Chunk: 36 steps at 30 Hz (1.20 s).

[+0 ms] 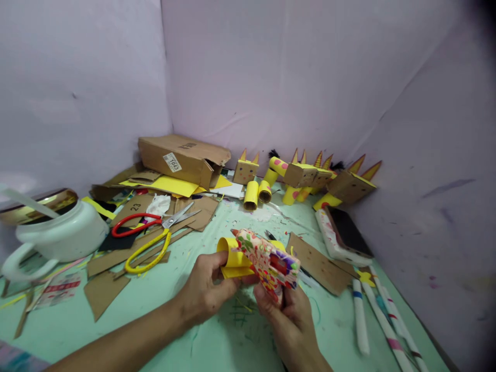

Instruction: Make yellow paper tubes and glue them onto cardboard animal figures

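My left hand (pixel 209 287) is closed on a curled piece of yellow paper (pixel 232 258), with the thumb and fingers pinching its near edge. My right hand (pixel 289 315) grips the handle of a hot glue gun (pixel 267 263) covered in a floral pattern. The gun's orange nozzle points left, just above the yellow paper, and its body hides part of the paper. Whether the nozzle touches the paper I cannot tell. Behind both hands stand two yellow-wrapped cardboard tubes (pixel 251 195). A brown cardboard piece (pixel 320 263) lies to the right of the glue gun.
Red-and-yellow-handled scissors (pixel 166 223) lie on cardboard scraps at left, near a white mug (pixel 64 232). A cardboard box (pixel 182 157) stands at the back. Several horned cardboard animal figures (pixel 351 186) line the back right. A phone (pixel 349 230) and several white markers (pixel 361 318) lie at right.
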{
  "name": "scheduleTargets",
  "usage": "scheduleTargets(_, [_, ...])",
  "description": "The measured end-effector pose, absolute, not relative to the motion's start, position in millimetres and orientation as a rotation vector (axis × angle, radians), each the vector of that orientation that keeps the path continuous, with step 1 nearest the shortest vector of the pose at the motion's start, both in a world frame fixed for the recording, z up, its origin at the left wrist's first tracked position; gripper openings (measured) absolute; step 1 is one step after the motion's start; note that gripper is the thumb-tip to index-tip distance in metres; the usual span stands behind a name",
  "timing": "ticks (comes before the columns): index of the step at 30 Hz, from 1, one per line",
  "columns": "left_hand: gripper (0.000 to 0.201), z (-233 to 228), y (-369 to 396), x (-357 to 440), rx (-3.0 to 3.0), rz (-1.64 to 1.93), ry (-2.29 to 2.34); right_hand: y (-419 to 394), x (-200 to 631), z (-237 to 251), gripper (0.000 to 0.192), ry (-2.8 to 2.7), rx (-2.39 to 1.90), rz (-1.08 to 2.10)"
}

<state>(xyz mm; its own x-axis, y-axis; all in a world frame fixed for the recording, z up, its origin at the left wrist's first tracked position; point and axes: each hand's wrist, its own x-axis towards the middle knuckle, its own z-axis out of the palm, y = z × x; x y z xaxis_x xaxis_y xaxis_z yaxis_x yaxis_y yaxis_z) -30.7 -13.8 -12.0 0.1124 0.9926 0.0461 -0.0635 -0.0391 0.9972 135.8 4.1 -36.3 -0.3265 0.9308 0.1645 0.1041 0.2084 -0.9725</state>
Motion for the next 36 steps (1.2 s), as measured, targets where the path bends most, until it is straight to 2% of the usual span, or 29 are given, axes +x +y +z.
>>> scheduleTargets(16, [0.028,-12,-8,-29,1.011,1.268,1.114,-1,134,-29,0.037,-1.545,-1.042,1.233])
scheduleTargets(23, [0.024,-17,-2,-34,0.781,1.405,1.089,0,151,-19,0.029,-1.571,-1.191,0.933])
scheduleTargets(31, [0.023,-18,-2,-34,0.787,1.429,1.051,4,165,-42,0.023,-1.71,-1.19,0.969])
scheduleTargets(36, [0.021,-17,-5,-33,0.861,1.445,1.137,2,161,-41,0.027,-1.765,-1.157,0.995])
